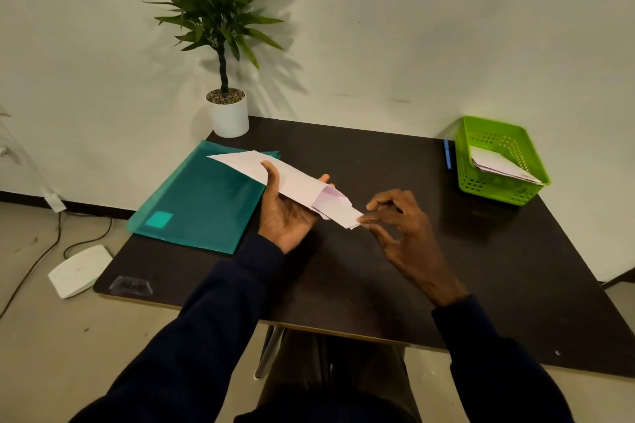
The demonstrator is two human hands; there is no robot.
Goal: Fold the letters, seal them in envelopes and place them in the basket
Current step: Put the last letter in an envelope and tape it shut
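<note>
Left hand (285,213) lies palm up above the table (378,268), thumb and fingers curled round a long white envelope (275,172) and holding it clear of the surface. Right hand (402,233) pinches, between thumb and forefinger, the end of a folded letter (345,215) that sticks out of the envelope's open end; the other fingers are spread and loosely bent.

Judging by this, the fold is done and the letter is partway in. It still has to go in fully, the flap has to be closed and sealed, and the envelope carried to the basket.

At the far right corner of the table stands a green basket (498,189), well apart from the hands, with some white envelopes (498,163) already lying in it, so at least one round looks finished. A blue pen (447,154) lies just beside it.

To the left a teal folder (199,196) rests flat on the table; whether more letters wait inside cannot be told. A potted plant (223,10) stands behind it.
</note>
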